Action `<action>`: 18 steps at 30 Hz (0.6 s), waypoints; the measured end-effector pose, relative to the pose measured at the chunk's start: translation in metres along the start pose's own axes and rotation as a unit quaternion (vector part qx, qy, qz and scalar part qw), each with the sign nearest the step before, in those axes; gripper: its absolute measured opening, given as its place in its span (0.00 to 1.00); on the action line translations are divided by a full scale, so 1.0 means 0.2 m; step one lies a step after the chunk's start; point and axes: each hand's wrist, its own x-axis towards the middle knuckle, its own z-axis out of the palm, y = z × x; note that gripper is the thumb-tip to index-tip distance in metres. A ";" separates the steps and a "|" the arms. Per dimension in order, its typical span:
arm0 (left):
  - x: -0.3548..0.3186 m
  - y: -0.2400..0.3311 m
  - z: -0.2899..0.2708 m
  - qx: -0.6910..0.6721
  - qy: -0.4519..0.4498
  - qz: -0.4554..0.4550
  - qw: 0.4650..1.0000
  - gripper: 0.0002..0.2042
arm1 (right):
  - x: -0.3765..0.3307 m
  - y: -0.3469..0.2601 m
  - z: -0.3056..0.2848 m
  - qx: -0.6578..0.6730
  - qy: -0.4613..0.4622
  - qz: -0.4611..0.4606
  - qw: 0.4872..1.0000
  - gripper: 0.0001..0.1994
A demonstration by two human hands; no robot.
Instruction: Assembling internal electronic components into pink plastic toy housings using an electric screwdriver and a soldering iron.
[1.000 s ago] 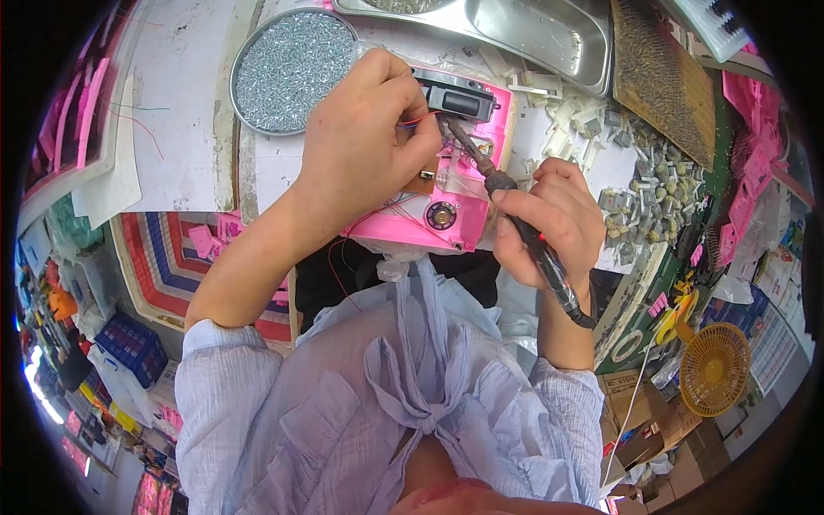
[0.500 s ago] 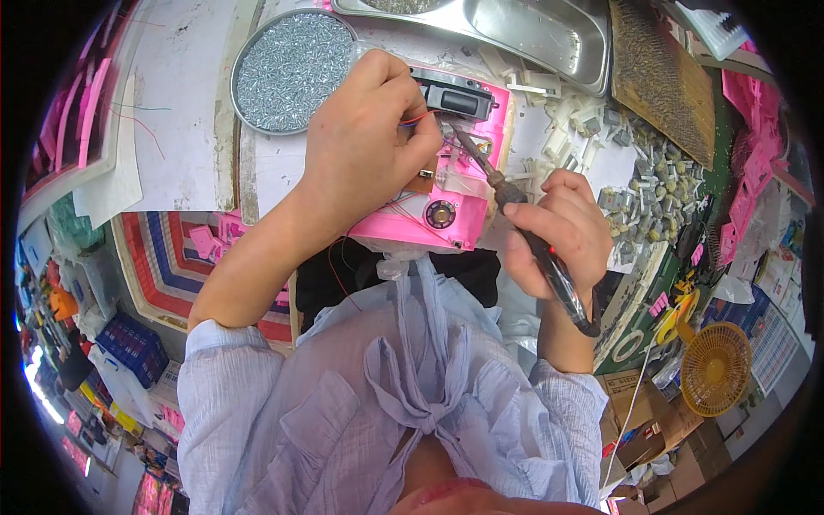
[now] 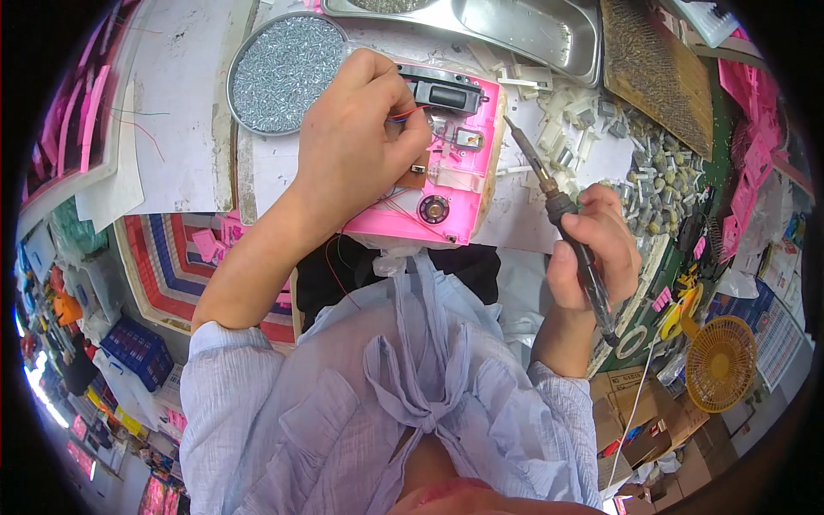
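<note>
My left hand [image 3: 356,133] is over a pink plastic housing [image 3: 463,215], its thumb and fingers pinched on thin red and blue wires [image 3: 402,115]. My right hand [image 3: 601,249] grips a soldering iron [image 3: 562,206] by its dark handle. The iron's tip points up and left, just off the housing's right edge, touching nothing I can see. Within the housing lie a black plastic unit [image 3: 446,96], a small metal part [image 3: 469,139], a brown circuit board [image 3: 414,178] partly behind my left hand, and a round speaker-like disc [image 3: 433,209].
A round tray [image 3: 230,94] of small silver screws stands at the far left, beside a metal tray [image 3: 524,39]. White plastic pieces [image 3: 558,129] and many small metal parts [image 3: 657,189] cover the right side. Behind them is a brown board [image 3: 657,77]. A yellow basket [image 3: 721,365] is lower right.
My right hand has drawn the soldering iron right, away from the wires and housing. My left hand keeps its pinch on the wires. The whole view has shifted slightly.
</note>
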 end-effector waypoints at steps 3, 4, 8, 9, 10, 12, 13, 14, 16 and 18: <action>0.00 0.01 0.00 0.003 0.001 -0.002 1.000 0.07 | -0.01 0.01 -0.01 0.003 0.015 0.006 1.000 0.10; 0.01 0.01 0.00 0.003 0.001 -0.002 1.000 0.07 | -0.02 0.01 -0.02 0.005 0.017 0.010 1.000 0.10; 0.00 0.02 -0.01 -0.009 -0.014 -0.008 1.000 0.06 | -0.01 0.01 -0.03 0.002 0.013 0.014 1.000 0.10; 0.00 0.02 -0.01 -0.009 -0.014 -0.008 1.000 0.06 | -0.01 0.02 -0.02 0.005 0.017 0.014 1.000 0.10; 0.00 0.02 -0.01 -0.010 -0.014 -0.008 1.000 0.06 | -0.02 0.02 -0.02 0.009 0.021 0.015 1.000 0.10; 0.00 0.02 -0.02 -0.004 -0.012 0.001 1.000 0.05 | -0.01 0.02 -0.02 0.012 0.023 0.015 1.000 0.10; 0.01 0.02 -0.02 0.000 -0.011 0.005 1.000 0.05 | -0.01 0.02 -0.02 0.014 0.023 0.014 1.000 0.10; 0.01 0.02 -0.02 0.001 -0.011 0.007 1.000 0.05 | -0.01 0.02 -0.02 0.014 0.019 0.018 1.000 0.10; 0.01 0.01 -0.02 0.005 -0.010 0.012 1.000 0.06 | 0.00 0.01 -0.03 0.014 0.011 0.026 1.000 0.10; 0.01 0.01 -0.02 -0.001 -0.008 0.016 1.000 0.06 | 0.00 0.02 -0.02 0.012 0.019 0.018 1.000 0.10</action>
